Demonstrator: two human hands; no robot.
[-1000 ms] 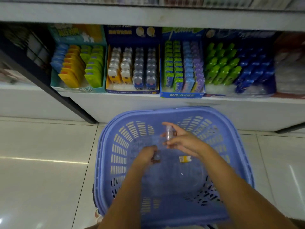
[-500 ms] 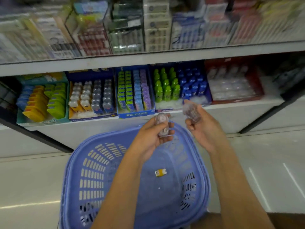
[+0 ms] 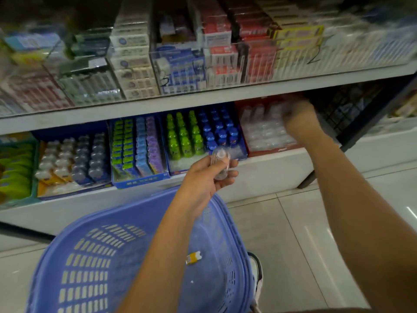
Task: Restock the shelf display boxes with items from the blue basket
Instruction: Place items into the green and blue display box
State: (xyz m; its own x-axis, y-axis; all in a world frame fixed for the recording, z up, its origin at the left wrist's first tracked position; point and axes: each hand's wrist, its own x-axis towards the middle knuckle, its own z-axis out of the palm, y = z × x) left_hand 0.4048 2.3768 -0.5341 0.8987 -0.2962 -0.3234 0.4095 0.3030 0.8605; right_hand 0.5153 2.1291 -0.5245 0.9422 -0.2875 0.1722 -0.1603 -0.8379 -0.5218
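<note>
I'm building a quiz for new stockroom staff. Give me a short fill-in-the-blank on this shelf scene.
1. The left hand holds a clear item above the ____ basket.
2. The right hand reaches into the ____ display box.
3. Beside the blue bottles stand ____ bottles.
4. One small ____-and-white item lies in the basket.

Missing words: blue; red; green; yellow

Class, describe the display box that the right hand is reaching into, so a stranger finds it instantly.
Find the lower shelf behind the blue basket. The red display box is its rightmost, beside the green and blue bottles, and alone holds clear items.
</note>
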